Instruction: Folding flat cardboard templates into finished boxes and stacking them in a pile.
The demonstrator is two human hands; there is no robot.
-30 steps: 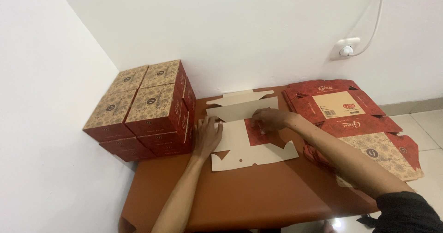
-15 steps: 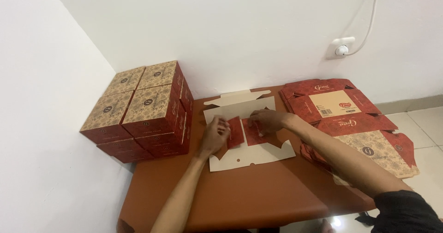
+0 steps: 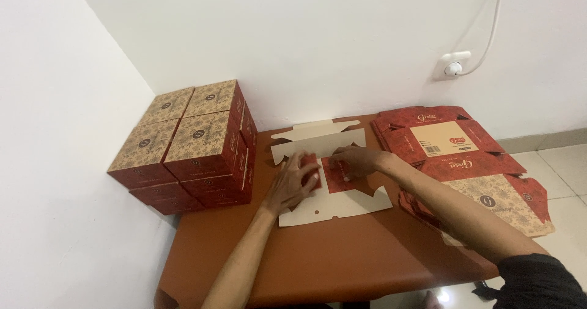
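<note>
An unfolded cardboard box blank (image 3: 342, 206), pale inside with red printed flaps, lies flat in the middle of the brown table (image 3: 318, 260). My left hand (image 3: 296, 180) presses a red flap (image 3: 310, 167) folded inward at the blank's centre. My right hand (image 3: 354, 161) pinches the neighbouring red flap (image 3: 337, 179) and holds it down. Both forearms reach in from the lower edge of the head view.
Several assembled red and tan patterned boxes (image 3: 186, 144) stand stacked against the left wall. A pile of flat red box blanks (image 3: 465, 156) covers the table's right side and overhangs its edge. A wall socket with a white cable (image 3: 452, 67) is behind. Tiled floor lies at right.
Both hands have drawn the red flaps inward over the blank's centre. My left hand has slid from the blank's left edge toward the middle, closer to my right hand.
</note>
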